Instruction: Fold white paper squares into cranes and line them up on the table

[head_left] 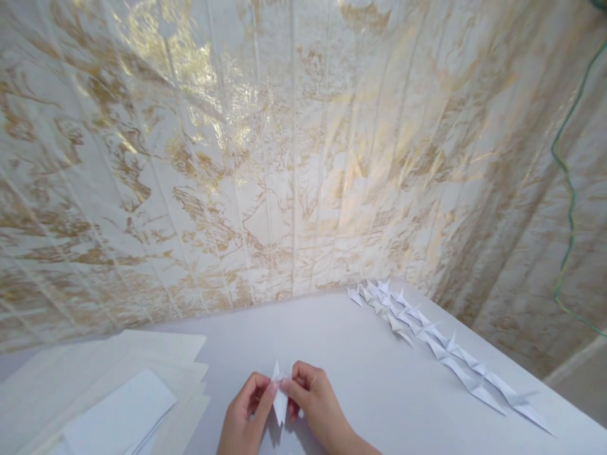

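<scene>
Near the front of the white table, a small folded white paper (281,407) with pointed ends is held between my two hands. My left hand (249,404) pinches its left side, thumb along the front. From the right, my right hand (315,395) grips the upper part with thumb and curled fingers. One sharp tip points up and a narrow split tip points down. The fingers hide parts of the folds.
Folded paper cranes (448,354) stand in rows along the table's right edge. Large white sheets (190,354) lie at the left, with a smaller paper stack (121,411) on them. A gold-patterned wall covering (284,189) rises behind; a green cord (571,208) hangs at right.
</scene>
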The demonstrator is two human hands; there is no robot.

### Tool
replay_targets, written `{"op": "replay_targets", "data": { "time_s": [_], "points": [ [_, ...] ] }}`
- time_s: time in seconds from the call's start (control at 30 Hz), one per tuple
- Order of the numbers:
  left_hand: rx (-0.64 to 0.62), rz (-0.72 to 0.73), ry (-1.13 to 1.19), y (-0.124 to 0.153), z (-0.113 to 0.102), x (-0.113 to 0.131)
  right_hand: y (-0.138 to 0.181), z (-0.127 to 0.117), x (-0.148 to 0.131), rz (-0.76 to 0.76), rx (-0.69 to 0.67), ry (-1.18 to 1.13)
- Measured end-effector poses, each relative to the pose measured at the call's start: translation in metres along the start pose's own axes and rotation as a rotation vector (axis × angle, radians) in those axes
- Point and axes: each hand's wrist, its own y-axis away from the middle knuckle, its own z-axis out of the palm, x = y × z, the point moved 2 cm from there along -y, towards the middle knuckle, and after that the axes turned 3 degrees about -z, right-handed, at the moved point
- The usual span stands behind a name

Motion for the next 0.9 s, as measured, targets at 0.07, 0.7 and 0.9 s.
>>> {"op": "replay_targets", "data": {
  "time_s": [0.07, 0.7, 0.9],
  "points": [
    [-0.013, -0.003, 0.004, -0.003, 0.001, 0.0, -0.002, 0.001, 0.0, -0.031, -0.007, -0.024],
    [0.189, 0.075, 0.089, 0.001, -0.008, 0.015, -0.002, -0.013, -0.008, -0.37, 0.141, 0.093],
    [0.104, 0.143, -0.068, 0.004, -0.004, 0.025, 0.009, -0.003, -0.014, -0.4, 0.077, 0.214]
  ]
}}
